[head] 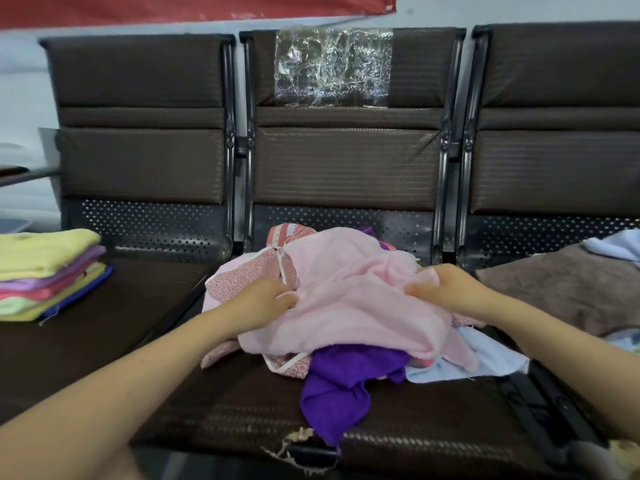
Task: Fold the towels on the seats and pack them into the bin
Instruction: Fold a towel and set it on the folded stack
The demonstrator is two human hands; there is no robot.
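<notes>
Towels sit heaped on the middle seat (pixel 242 403) of a dark brown bench row, pale wall behind. Left hand (pixel 263 299) and right hand (pixel 446 289) both pinch the pink towel (pixel 356 299) on top. Folded stack (pixel 45 271) sits on the left seat.

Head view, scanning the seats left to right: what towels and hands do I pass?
Folded towel stack → left hand gripping the pink towel → right hand gripping the same towel → brown towel.
</notes>
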